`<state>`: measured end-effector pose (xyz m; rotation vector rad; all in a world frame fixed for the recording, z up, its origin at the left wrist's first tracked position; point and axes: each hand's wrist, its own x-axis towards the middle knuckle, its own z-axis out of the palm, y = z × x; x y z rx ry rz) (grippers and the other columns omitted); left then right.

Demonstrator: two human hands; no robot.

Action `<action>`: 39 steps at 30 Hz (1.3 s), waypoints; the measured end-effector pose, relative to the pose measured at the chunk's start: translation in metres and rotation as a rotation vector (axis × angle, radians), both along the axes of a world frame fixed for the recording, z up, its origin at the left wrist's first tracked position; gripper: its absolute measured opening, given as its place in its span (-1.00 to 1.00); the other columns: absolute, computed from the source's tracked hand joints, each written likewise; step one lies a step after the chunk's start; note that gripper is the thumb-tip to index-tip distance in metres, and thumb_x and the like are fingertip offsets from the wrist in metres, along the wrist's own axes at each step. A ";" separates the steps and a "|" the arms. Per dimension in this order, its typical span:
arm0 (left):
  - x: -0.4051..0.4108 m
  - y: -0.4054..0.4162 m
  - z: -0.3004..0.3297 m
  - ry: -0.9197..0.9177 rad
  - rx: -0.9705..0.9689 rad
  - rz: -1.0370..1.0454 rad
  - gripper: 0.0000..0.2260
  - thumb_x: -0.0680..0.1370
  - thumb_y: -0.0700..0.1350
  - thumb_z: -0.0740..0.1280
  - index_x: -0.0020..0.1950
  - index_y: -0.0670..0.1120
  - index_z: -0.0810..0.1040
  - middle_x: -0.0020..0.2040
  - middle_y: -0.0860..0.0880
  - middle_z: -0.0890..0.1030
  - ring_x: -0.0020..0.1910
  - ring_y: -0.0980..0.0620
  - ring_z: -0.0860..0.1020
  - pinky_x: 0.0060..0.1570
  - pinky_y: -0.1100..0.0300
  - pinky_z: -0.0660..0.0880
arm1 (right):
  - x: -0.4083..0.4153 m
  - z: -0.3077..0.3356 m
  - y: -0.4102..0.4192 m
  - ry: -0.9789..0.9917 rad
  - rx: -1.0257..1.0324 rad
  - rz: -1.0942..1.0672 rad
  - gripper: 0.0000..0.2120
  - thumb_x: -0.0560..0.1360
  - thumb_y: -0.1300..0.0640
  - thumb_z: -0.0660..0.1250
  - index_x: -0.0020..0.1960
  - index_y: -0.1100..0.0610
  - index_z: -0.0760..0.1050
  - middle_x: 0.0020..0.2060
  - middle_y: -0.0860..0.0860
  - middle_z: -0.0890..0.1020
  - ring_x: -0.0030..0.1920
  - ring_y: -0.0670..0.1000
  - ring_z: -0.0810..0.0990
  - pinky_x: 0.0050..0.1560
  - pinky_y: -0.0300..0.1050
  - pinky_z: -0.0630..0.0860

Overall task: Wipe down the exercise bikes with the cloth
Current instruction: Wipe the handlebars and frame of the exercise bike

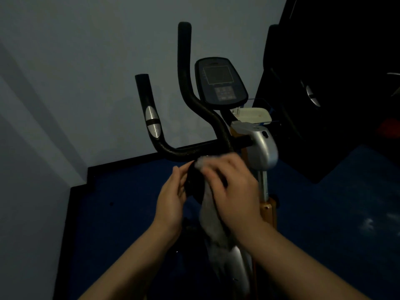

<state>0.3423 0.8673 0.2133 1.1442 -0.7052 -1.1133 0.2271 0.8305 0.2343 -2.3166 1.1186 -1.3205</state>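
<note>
Cloth [207,204], grey and hanging in a long fold, lies just below the handlebar [184,151] of the exercise bike [263,146], at the centre of the view. The right hand [234,189] lies over its upper part, fingers [213,169] bent down over the fabric, so that the cloth is pressed against a dark rounded part of the bike beneath; what that part is cannot be told in the dim light. The lower tail of the cloth hangs free along the frame toward the floor [324,213].

The left hand [172,198] stands at the left side of the same dark part, its fingers [184,169] nearly straight and close together, tips touching the edge. Judged from this placement, it steadies the part while the right hand rubs; whether it also catches a corner of the cloth cannot be told.

The console [219,81] and both upright grips stand above, well apart from the hands, and appear not yet reached by the cloth. A second dark machine [303,94] stands at the right.
</note>
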 end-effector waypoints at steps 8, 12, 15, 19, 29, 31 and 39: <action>0.000 -0.002 0.000 -0.015 0.026 0.031 -0.61 0.64 0.06 -0.02 0.15 0.01 0.58 0.06 0.02 0.69 0.07 0.12 0.62 0.07 0.26 0.52 | -0.005 -0.020 0.021 -0.019 0.037 0.078 -0.73 0.56 0.10 0.23 0.21 0.10 0.56 -0.02 -0.02 0.54 -0.02 -0.11 0.53 -0.05 -0.26 0.50; -0.005 -0.004 0.001 -0.021 0.027 0.069 -0.61 0.64 0.06 0.00 0.13 0.00 0.60 0.06 -0.01 0.69 0.07 0.10 0.63 0.09 0.18 0.49 | 0.009 0.002 0.000 -0.106 0.105 0.054 -0.78 0.55 0.13 0.26 0.16 0.06 0.57 -0.02 -0.07 0.52 0.00 -0.18 0.51 0.02 -0.37 0.46; -0.009 -0.003 0.003 0.112 0.049 0.103 -0.60 0.64 0.08 0.03 0.01 -0.03 0.64 -0.06 -0.06 0.71 -0.04 0.06 0.65 0.01 0.15 0.51 | 0.036 -0.007 0.010 -0.156 0.166 -0.033 -0.74 0.57 0.05 0.21 0.21 0.04 0.54 0.04 -0.07 0.50 0.05 -0.12 0.50 0.02 -0.23 0.52; -0.003 -0.006 0.006 0.094 0.057 0.100 -0.56 0.63 0.11 -0.01 0.15 -0.04 0.60 0.13 -0.11 0.66 0.19 -0.05 0.58 0.28 -0.01 0.41 | -0.002 -0.015 0.020 -0.025 0.127 0.136 -0.73 0.56 0.09 0.20 0.21 0.11 0.54 0.01 -0.03 0.51 0.00 -0.16 0.50 0.00 -0.31 0.48; -0.010 -0.028 0.017 -0.282 -0.035 0.078 -0.71 0.65 -0.16 0.09 0.01 -0.04 0.61 -0.07 0.03 0.66 -0.07 0.19 0.60 -0.06 0.38 0.48 | -0.015 -0.019 -0.020 0.422 -0.388 -0.097 -0.67 0.42 0.15 0.36 0.19 0.08 0.58 0.08 -0.01 0.55 0.08 0.00 0.44 0.00 -0.13 0.26; -0.006 -0.029 0.015 -0.349 -0.044 0.065 -0.71 0.65 -0.19 0.09 -0.02 0.00 0.59 -0.11 0.08 0.65 -0.14 0.27 0.59 -0.13 0.43 0.45 | -0.035 -0.025 -0.011 0.429 -0.450 -0.029 -0.68 0.40 0.16 0.40 0.16 0.08 0.59 0.09 -0.02 0.47 0.07 0.01 0.45 0.03 -0.11 0.28; -0.007 -0.025 0.011 -0.524 0.052 0.128 -0.79 0.64 -0.07 0.10 -0.04 0.07 0.52 -0.06 0.04 0.59 -0.06 0.09 0.54 -0.10 0.19 0.42 | 0.010 0.027 -0.054 0.409 0.058 -0.012 -0.78 0.58 0.07 0.20 0.15 0.07 0.54 0.01 0.05 0.52 0.05 0.02 0.44 -0.01 -0.06 0.45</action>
